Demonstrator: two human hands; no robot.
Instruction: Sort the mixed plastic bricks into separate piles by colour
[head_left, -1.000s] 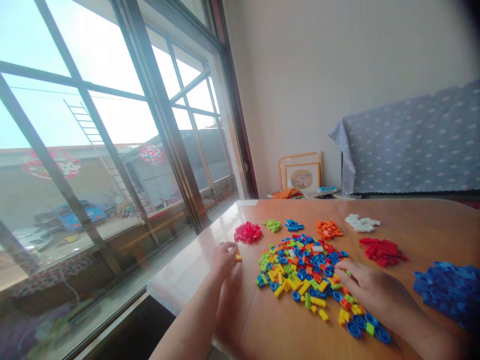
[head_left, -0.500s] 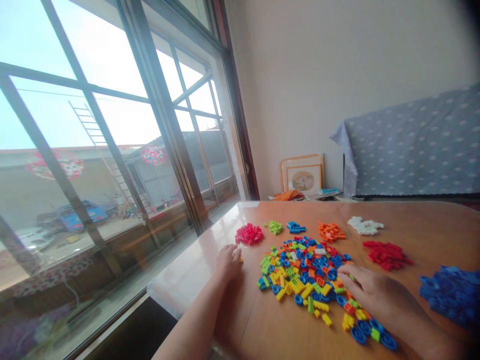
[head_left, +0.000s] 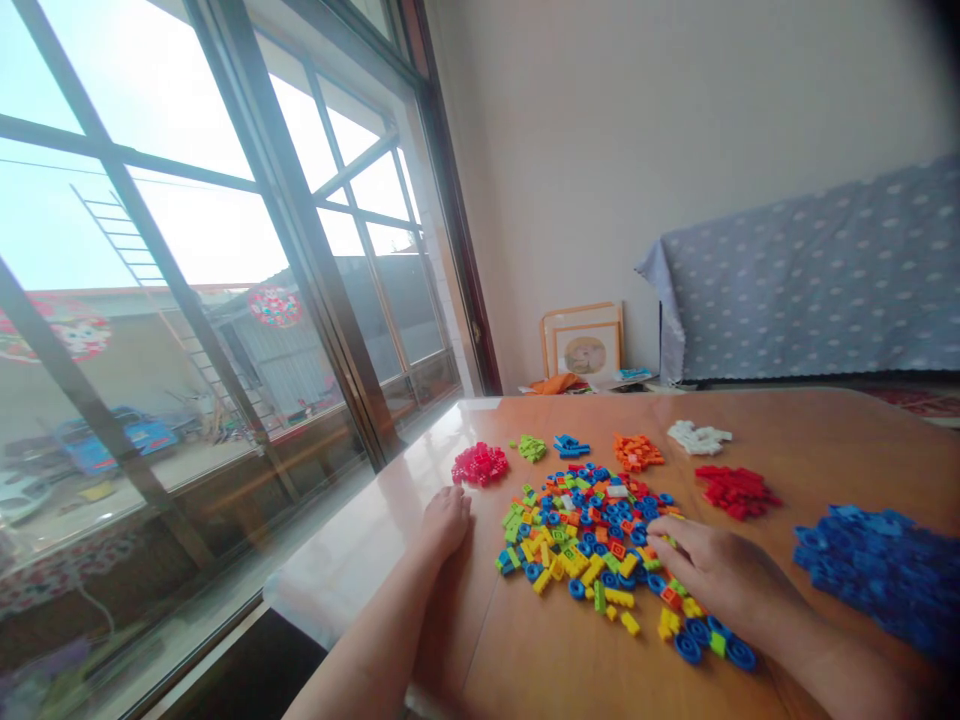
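Observation:
A mixed pile of small coloured building bricks (head_left: pixel 585 525) lies in the middle of the wooden table (head_left: pixel 555 665). My right hand (head_left: pixel 724 578) rests on the pile's right side, its fingertips pinched on a small green brick (head_left: pixel 669 541). My left hand (head_left: pixel 447 520) lies on the table left of the pile, just below a pink-red heap (head_left: pixel 480 464); its fingers are curled down and whatever is under them is hidden. Sorted heaps stand behind: green (head_left: pixel 532 448), small blue (head_left: pixel 570 446), orange (head_left: pixel 637 452), white (head_left: pixel 698 436), red (head_left: pixel 736 490). A large blue heap (head_left: pixel 879 566) is at the right.
The table's left edge (head_left: pixel 352 560) runs along a tall window (head_left: pixel 225 300). Behind the table, framed pictures (head_left: pixel 583 346) lean on the wall beside furniture under a blue-grey dotted cloth (head_left: pixel 810 280).
The yellow brick seen at my left fingertips is now covered by the curled fingers. My head has turned slightly, shifting everything left. My right hand stays on the pile.

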